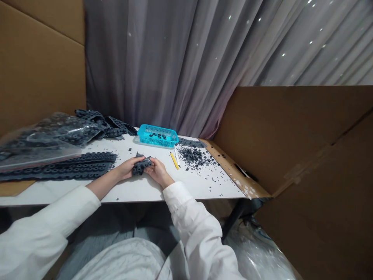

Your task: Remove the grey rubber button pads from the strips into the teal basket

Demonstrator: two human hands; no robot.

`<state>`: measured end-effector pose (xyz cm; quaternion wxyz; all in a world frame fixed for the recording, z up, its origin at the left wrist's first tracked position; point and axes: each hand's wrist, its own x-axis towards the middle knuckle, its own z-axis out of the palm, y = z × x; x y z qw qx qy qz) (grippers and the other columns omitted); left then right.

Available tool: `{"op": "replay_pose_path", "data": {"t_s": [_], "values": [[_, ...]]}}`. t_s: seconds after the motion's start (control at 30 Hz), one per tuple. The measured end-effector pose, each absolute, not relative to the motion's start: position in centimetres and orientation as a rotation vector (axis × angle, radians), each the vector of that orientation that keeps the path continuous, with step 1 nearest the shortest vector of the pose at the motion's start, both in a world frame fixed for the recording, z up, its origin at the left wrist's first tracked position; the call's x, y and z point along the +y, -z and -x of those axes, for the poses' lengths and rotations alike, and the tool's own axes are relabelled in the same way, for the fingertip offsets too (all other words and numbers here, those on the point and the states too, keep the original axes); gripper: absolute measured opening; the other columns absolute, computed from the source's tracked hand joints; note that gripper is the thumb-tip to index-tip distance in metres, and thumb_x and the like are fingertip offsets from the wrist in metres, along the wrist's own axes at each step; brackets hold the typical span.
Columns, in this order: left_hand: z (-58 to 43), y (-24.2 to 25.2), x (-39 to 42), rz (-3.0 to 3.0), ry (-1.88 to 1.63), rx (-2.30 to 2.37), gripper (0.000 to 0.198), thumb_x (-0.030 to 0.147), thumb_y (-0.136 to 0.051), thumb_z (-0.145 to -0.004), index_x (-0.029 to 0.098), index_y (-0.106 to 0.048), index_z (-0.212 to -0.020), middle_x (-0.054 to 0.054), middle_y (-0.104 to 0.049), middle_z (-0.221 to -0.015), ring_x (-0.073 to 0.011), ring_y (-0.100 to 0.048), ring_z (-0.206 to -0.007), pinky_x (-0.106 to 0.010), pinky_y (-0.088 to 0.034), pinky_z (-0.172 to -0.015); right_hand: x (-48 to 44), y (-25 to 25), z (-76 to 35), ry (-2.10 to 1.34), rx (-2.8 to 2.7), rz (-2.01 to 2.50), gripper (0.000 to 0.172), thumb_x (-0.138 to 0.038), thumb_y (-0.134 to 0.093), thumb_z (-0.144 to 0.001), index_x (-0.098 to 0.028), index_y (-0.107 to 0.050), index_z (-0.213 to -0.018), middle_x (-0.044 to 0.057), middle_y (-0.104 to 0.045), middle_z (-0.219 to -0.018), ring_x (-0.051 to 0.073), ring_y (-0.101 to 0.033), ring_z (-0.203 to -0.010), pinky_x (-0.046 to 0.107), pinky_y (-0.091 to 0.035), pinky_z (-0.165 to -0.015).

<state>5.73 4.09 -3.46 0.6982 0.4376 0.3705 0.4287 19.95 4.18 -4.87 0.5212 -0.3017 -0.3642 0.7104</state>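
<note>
Between my two hands, a bunched dark grey rubber strip with round holes (pixel 139 166) is held over the front half of the white tabletop. My left hand (pixel 128 167) is closed on its left side, the thumb on top. On its right side, my right hand (pixel 157 171) grips it with bent fingers, some hidden behind the piece. Beyond the hands stands a turquoise plastic basket (pixel 157 134) with small dark bits inside. To the right lie a yellow pen-like tool (pixel 174 160) and a thin white stick (pixel 177 158).
Small dark scraps (pixel 194 156) are heaped and scattered at the right. Long perforated rubber strips (pixel 67 166) and a clear plastic bag of them (pixel 55 132) cover the left side. Cardboard panels (pixel 291 132) flank the table (pixel 192 188); a grey curtain (pixel 151 62) hangs behind.
</note>
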Motion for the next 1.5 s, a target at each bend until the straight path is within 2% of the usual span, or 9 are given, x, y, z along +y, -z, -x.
{"op": "replay_pose_path", "data": {"t_s": [0.23, 0.47, 0.67, 0.8, 0.9, 1.07, 1.17, 1.3, 1.5], "values": [[-5.6, 3.1, 3.7, -0.85, -0.957, 0.773, 0.023, 0.019, -0.055, -0.089, 0.012, -0.074, -0.078, -0.009, -0.078, -0.075, -0.018, -0.071, -0.064, -0.025, -0.056, -0.064, 3.8, 4.5, -20.3, -1.779, -0.909, 0.669, 0.038, -0.026, -0.049, -0.086, -0.021, -0.029, -0.054, -0.008, -0.026, -0.047, 0.007, -0.022, -0.042, 0.02, -0.037, -0.05], [-5.4, 3.1, 3.7, -0.91, -0.982, 0.809, 0.021, 0.028, -0.059, -0.086, 0.014, -0.072, -0.077, -0.008, -0.077, -0.073, -0.0188, -0.071, -0.063, -0.028, -0.057, -0.066, 3.8, 4.4, -20.4, -1.7, -1.067, 0.68, 0.044, -0.038, -0.049, -0.087, -0.023, -0.023, -0.055, -0.007, -0.022, -0.049, 0.01, -0.022, -0.045, 0.024, -0.035, -0.049], [-5.4, 3.7, 3.6, -1.154, -1.039, 0.941, 0.02, 0.034, -0.067, -0.085, 0.014, -0.069, -0.082, -0.002, -0.074, -0.073, -0.0168, -0.068, -0.067, -0.033, -0.054, -0.07, 3.8, 4.9, -20.5, -1.508, -1.288, 0.77, 0.05, -0.057, -0.061, -0.079, -0.022, -0.034, -0.055, -0.008, -0.026, -0.048, 0.009, -0.026, -0.045, 0.023, -0.031, -0.046], [-5.2, 4.2, 3.6, -1.347, -1.056, 1.029, 0.024, 0.037, -0.068, -0.085, 0.014, -0.067, -0.078, 0.001, -0.07, -0.071, -0.0168, -0.066, -0.069, -0.035, -0.052, -0.074, 3.8, 5.4, -21.0, -1.357, -1.415, 0.815, 0.063, -0.079, -0.037, -0.081, -0.022, -0.041, -0.055, -0.008, -0.023, -0.045, 0.01, -0.029, -0.042, 0.024, -0.03, -0.045], [-5.1, 4.2, 3.5, -1.453, -1.047, 1.044, 0.028, 0.043, -0.068, -0.082, 0.015, -0.069, -0.079, -0.002, -0.072, -0.074, -0.0185, -0.066, -0.071, -0.036, -0.051, -0.075, 3.6, 5.6, -21.4, -1.232, -1.486, 0.858, 0.067, -0.085, -0.028, -0.079, -0.023, -0.042, -0.057, -0.008, -0.023, -0.044, 0.011, -0.03, -0.041, 0.026, -0.031, -0.045], [-5.2, 3.9, 3.2, -1.549, -1.076, 1.079, 0.035, 0.05, -0.072, -0.07, 0.016, -0.069, -0.069, -0.004, -0.071, -0.066, -0.0215, -0.062, -0.065, -0.033, -0.047, -0.065, 2.6, 5.3, -21.8, -0.939, -1.621, 0.905, 0.055, -0.072, -0.049, -0.08, -0.022, -0.042, -0.058, -0.004, -0.04, -0.052, 0.013, -0.04, -0.052, 0.027, -0.032, -0.053], [-5.2, 3.8, 3.1, -1.56, -1.146, 1.108, 0.037, 0.054, -0.068, -0.071, 0.017, -0.068, -0.072, -0.004, -0.071, -0.07, -0.0236, -0.062, -0.069, -0.032, -0.045, -0.063, 1.9, 4.6, -22.0, -0.74, -1.621, 0.921, 0.045, -0.059, -0.05, -0.084, -0.022, -0.039, -0.06, -0.003, -0.039, -0.056, 0.014, -0.038, -0.058, 0.028, -0.031, -0.059], [-5.3, 3.8, 3.1, -1.588, -1.193, 1.126, 0.035, 0.052, -0.071, -0.068, 0.018, -0.064, -0.062, -0.001, -0.064, -0.059, -0.0209, -0.057, -0.062, -0.03, -0.042, -0.06, 1.2, 3.9, -21.9, -0.54, -1.707, 0.922, 0.037, -0.047, -0.06, -0.078, -0.022, -0.039, -0.061, -0.003, -0.041, -0.06, 0.015, -0.038, -0.062, 0.029, -0.03, -0.063], [-5.2, 3.8, 3.1, -1.572, -1.16, 1.119, 0.035, 0.051, -0.071, -0.066, 0.018, -0.064, -0.057, 0.0, -0.062, -0.055, -0.0191, -0.055, -0.058, -0.03, -0.043, -0.059, 1.4, 4.2, -21.7, -0.279, -1.961, 1.03, 0.038, -0.049, -0.062, -0.081, -0.022, -0.04, -0.065, -0.002, -0.044, -0.064, 0.015, -0.04, -0.063, 0.027, -0.028, -0.061]]}}
